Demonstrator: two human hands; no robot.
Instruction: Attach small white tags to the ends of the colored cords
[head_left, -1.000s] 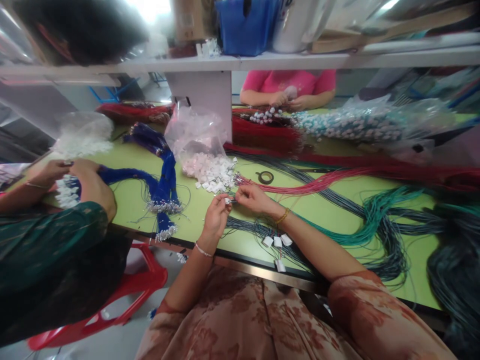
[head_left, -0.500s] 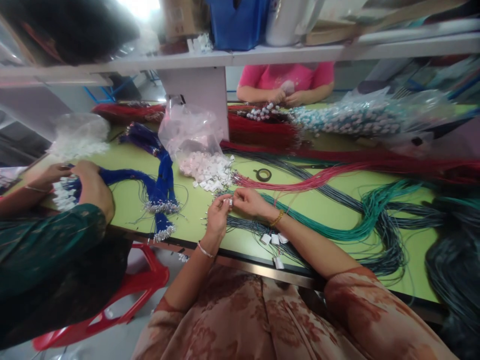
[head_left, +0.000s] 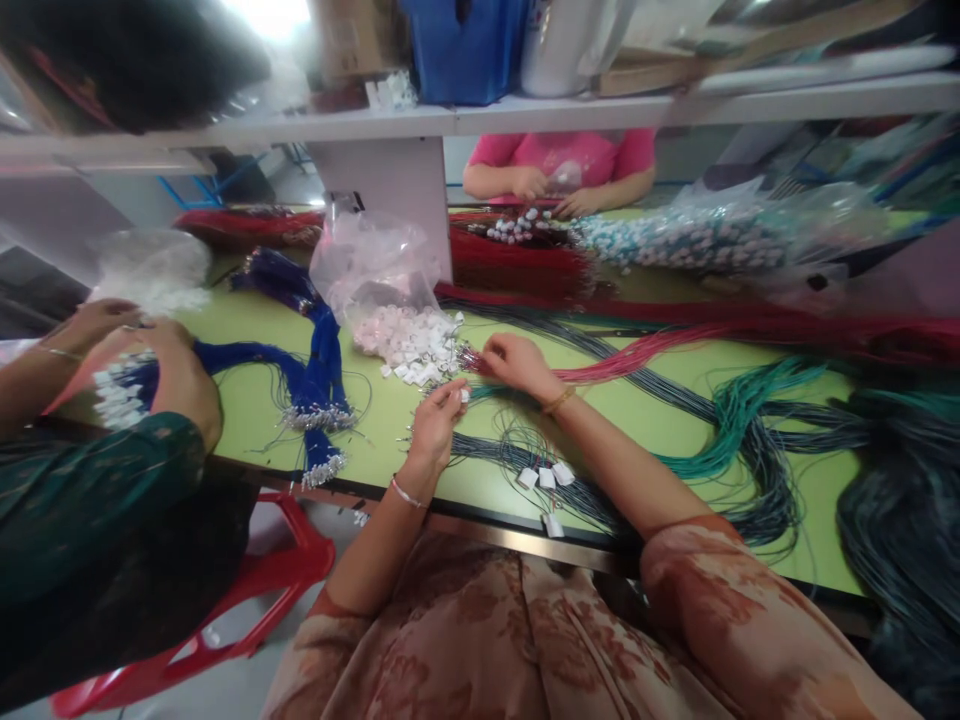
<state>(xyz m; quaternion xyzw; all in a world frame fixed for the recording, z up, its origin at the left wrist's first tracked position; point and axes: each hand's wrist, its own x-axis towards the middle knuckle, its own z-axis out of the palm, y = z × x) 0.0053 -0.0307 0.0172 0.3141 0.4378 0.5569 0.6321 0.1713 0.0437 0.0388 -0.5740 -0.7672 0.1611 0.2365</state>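
Note:
My left hand point(head_left: 433, 425) pinches a small white plastic connector housing point(head_left: 464, 396) between thumb and fingertips, just above the table edge. Further in, my right hand point(head_left: 521, 365) has its fingers curled and closed at the metal-tipped ends of a bundle of red wires point(head_left: 592, 374); how many wires it grips is hidden. Green wires point(head_left: 694, 465) run under my right forearm. Nearer me lie dark grey wires point(head_left: 491, 452), with several white housings point(head_left: 547, 478) on wires resting over them. A pile of loose white housings point(head_left: 420, 345) spills from a clear plastic bag point(head_left: 375, 262) beyond my left hand.
At left, a co-worker's hands point(head_left: 169, 360) handle blue wires point(head_left: 251, 352) with white housings. Across the table another person point(head_left: 562, 170) in pink works behind red wire bundles. A shelf point(head_left: 480, 118) overhangs the table. A red stool point(head_left: 292, 555) stands at lower left.
My right hand has moved away from the housing in my left hand, up and right to the red wire ends. My left hand stays in place with the housing.

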